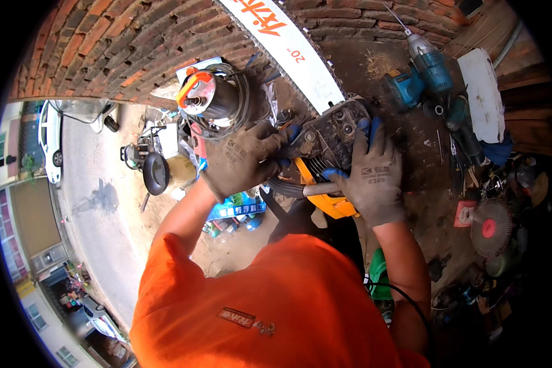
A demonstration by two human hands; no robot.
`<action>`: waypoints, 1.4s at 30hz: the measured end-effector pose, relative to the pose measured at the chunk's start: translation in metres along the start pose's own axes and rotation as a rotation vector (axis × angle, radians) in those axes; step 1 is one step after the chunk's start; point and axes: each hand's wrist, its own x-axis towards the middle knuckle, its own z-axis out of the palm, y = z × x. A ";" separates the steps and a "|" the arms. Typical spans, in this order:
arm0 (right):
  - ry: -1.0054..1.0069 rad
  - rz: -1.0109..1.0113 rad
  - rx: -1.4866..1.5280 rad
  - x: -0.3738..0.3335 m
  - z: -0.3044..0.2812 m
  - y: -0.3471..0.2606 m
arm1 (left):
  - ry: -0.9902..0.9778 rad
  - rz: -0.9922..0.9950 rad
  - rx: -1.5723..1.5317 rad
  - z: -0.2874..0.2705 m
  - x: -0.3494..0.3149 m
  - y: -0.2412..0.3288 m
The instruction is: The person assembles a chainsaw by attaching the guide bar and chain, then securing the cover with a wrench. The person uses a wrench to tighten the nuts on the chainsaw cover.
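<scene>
Resting between gloved hands [377, 178], chainsaw [326, 144] touching both.

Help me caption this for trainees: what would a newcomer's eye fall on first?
First, the chainsaw at centre, its white guide bar running to the top edge, with the gloved left hand and right hand at its body. Then the orange shirt across the lower middle, and the orange-handled machine with coiled cable left of centre.
</scene>
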 end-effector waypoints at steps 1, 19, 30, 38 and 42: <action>0.005 0.002 -0.013 0.001 -0.001 -0.001 | -0.132 -0.016 -0.112 -0.009 0.005 -0.009; -0.094 -0.043 -0.068 0.035 -0.033 -0.028 | 0.338 -0.330 -1.376 0.062 0.116 -0.070; -0.251 -0.061 -0.167 0.044 -0.033 -0.025 | 0.213 -0.317 -1.365 0.048 0.115 -0.075; -0.086 0.023 -0.109 0.043 -0.022 -0.043 | 0.269 -0.347 -1.439 0.054 0.119 -0.077; -0.051 0.081 -0.028 0.049 -0.018 -0.047 | 0.256 -0.341 -1.427 0.052 0.117 -0.074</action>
